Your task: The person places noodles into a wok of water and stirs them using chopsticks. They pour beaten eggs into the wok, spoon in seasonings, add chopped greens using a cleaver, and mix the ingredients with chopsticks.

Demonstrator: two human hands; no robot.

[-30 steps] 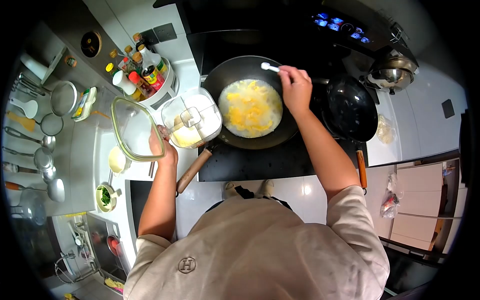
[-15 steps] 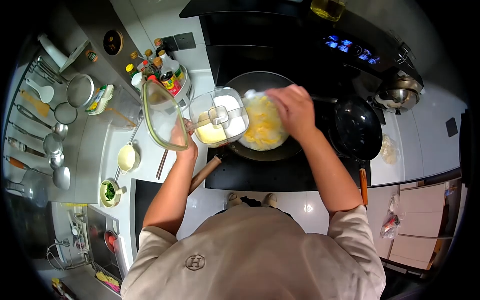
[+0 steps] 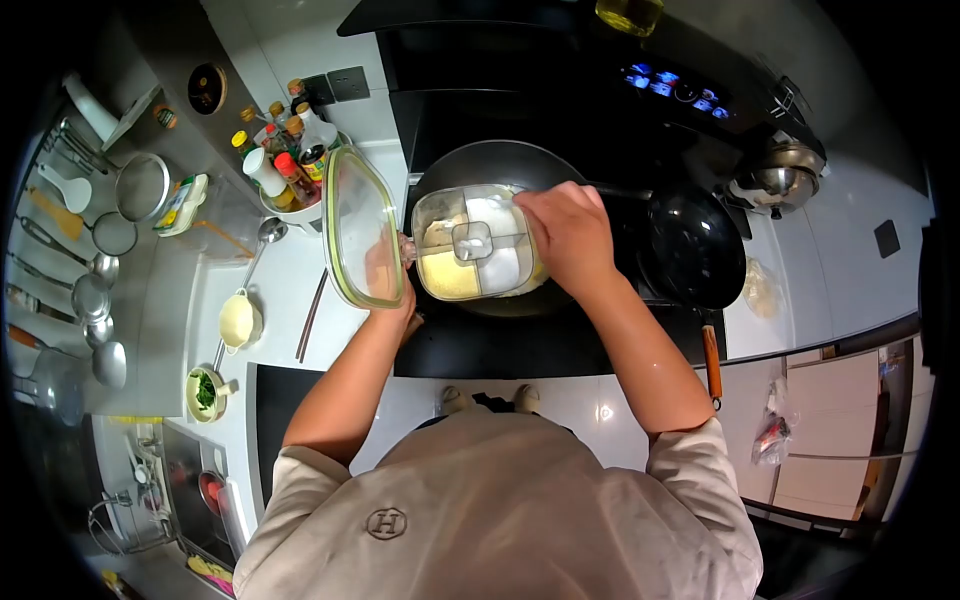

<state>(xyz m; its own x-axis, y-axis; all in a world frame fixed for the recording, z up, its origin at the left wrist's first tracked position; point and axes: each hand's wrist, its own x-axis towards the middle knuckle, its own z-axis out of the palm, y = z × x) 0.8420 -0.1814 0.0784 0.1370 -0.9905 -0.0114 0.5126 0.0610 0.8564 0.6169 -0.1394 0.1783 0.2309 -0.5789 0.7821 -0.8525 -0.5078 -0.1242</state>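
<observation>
My left hand (image 3: 392, 285) is closed on the clear seasoning box (image 3: 474, 241), whose green-rimmed lid (image 3: 362, 228) stands open on its left side. White and yellow powders fill its compartments. The box is over the large dark pan (image 3: 500, 158) and hides most of the food inside. At the box's right edge is my right hand (image 3: 570, 235), with its fingers pressed together. The small white spoon it held before is hidden or too small to make out now.
Bottles (image 3: 290, 165) stand in a rack at the back left. A black wok (image 3: 695, 245) sits to the right. On the left counter are chopsticks (image 3: 312, 315), a ladle (image 3: 271, 231), a cream bowl (image 3: 240, 320) and a bowl of chopped greens (image 3: 205, 392). A metal kettle (image 3: 780, 182) is at the far right.
The seasoning box and my left hand have moved right, over the pan. My right hand has come down from the pan's far side to the box's right edge.
</observation>
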